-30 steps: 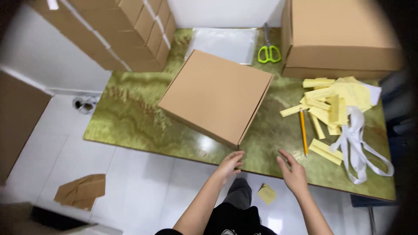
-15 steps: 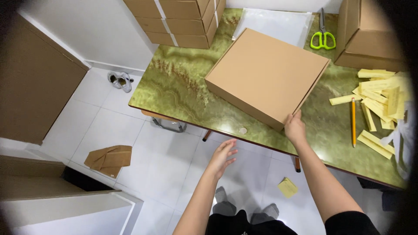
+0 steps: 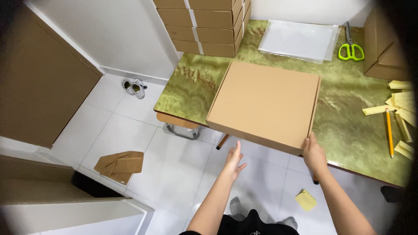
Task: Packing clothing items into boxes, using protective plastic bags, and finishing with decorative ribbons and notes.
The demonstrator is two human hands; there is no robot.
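A flat, closed cardboard box [image 3: 265,102], plain brown and square-cornered, lies on the green marbled table [image 3: 348,113], with its near edge jutting past the table's front edge. The right hand [image 3: 314,153] grips the box's near right corner, fingers closed over the edge. The left hand [image 3: 234,160] hangs open below the box's near edge, fingers spread wide, holding nothing and clear of the cardboard.

Behind the box, at the table's far left corner, stands a stack of brown cartons [image 3: 204,24] with pale tape strips down their fronts; four layers show and the top is cut off by the frame. To the right of the stack lies one sheet of clear plastic sleeve [image 3: 300,41], and beside it one pair of scissors with lime-green handles [image 3: 351,48]. At the table's far right another carton [image 3: 383,48] is half lost in the dark rim of the view. Near it lie pale yellow paper strips [image 3: 402,109], too overlapped and cut off to count, and one orange pencil [image 3: 389,130].

On the white tiled floor [image 3: 143,143] left of the table are one pair of grey slippers [image 3: 133,86], a crumpled scrap of cardboard [image 3: 119,165], and under the table's front edge one yellow note pad [image 3: 306,200]. Large brown panels [image 3: 39,95] at far left are cut off.
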